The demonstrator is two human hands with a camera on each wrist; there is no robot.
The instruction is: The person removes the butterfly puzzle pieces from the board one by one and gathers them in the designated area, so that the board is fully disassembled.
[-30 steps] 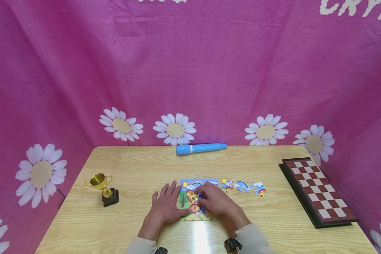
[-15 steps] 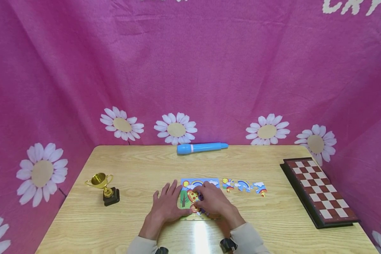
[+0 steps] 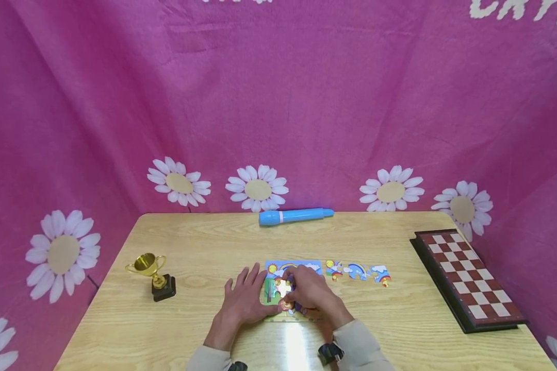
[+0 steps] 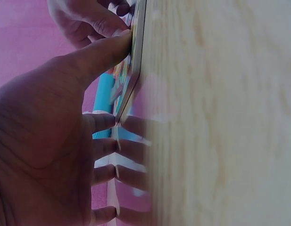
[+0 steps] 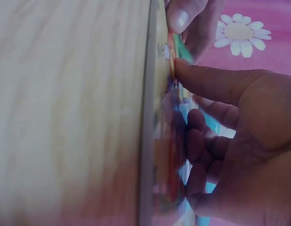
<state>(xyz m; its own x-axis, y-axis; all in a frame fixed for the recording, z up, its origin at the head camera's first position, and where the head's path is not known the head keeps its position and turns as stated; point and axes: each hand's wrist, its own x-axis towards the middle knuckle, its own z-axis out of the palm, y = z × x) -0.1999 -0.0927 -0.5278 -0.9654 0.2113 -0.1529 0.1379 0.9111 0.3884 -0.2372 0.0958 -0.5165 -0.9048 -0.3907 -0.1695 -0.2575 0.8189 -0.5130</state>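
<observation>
On our puzzle (image 3: 271, 297), just nine o'clock of centre, a pale patch (image 3: 283, 288) replaces the red-and-yellow print of half a second ago: probably a piece tilted or lifted. Our right hand (image 3: 314, 291) curls there, pinching or not we can't tell; our left hand (image 3: 247, 299) spreads flat-fingered at eight.

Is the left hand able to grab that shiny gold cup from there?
Probably yes: the left hand has the gold cup on its own side, with nothing between them on the table. It would likely have to leave the puzzle first.
</observation>
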